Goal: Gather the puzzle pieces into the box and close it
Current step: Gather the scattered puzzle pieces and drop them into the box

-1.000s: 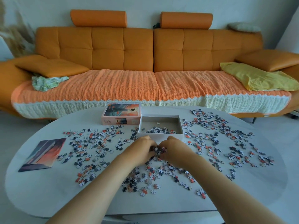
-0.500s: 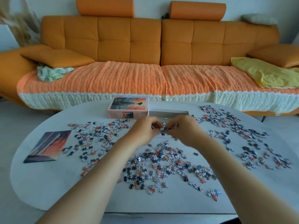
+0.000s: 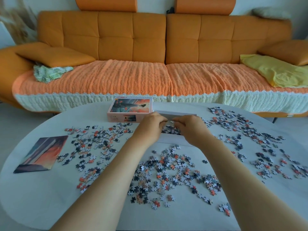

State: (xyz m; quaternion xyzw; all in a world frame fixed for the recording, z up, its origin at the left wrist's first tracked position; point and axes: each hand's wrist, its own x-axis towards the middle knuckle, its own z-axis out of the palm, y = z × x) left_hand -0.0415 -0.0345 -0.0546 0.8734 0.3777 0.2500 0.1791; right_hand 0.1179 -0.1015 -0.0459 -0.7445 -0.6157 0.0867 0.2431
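The open white box tray (image 3: pixel 175 113) stands at the table's far middle with puzzle pieces inside it (image 3: pixel 170 130). Its pink lid (image 3: pixel 130 109), printed with a sunset picture, lies just left of it. My left hand (image 3: pixel 150 125) and my right hand (image 3: pixel 191 130) hover over the tray, fingertips meeting, fingers curled round a small batch of puzzle pieces. They hide most of the tray. Loose pieces lie in a left patch (image 3: pixel 100 142), a near patch (image 3: pixel 171 174) and a right patch (image 3: pixel 241 130).
A picture card (image 3: pixel 41 154) lies flat at the left of the white oval table (image 3: pixel 41 197). An orange sofa (image 3: pixel 150 39) with a knitted cover, cushions and a yellow cloth (image 3: pixel 280 72) runs behind the table.
Both hands scooped pieces from the near patch, lifted them together and carried them away from me to above the box tray.
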